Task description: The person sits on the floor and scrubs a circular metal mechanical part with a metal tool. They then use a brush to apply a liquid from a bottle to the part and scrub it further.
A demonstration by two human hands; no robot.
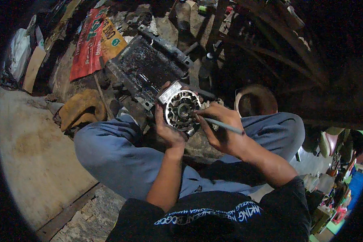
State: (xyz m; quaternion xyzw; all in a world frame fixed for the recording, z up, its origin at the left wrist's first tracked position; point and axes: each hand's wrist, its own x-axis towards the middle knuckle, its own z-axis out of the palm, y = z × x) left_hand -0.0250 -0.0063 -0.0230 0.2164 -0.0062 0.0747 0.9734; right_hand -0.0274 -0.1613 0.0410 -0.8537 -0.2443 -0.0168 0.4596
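A round metal machine part (183,111) with a ribbed, open inside and a bearing-like ring at its centre is held up before me. My left hand (168,130) grips it from the left and below, its fingers reaching behind it. A flat rectangular metal block (169,92) sits against the part's upper left rim. My right hand (225,127) holds a slim grey rod-like tool (222,125) between thumb and fingers, its front end close to the part's right side. The tip is hidden by the fingers.
Beyond my hands lies an oily black metal tray (149,65) with raised rails. Left of it are a red and yellow printed sheet (90,45) and a brown curved object (81,110). A round, hollow object (255,101) stands near my right knee. A bottle (183,15) is farther off.
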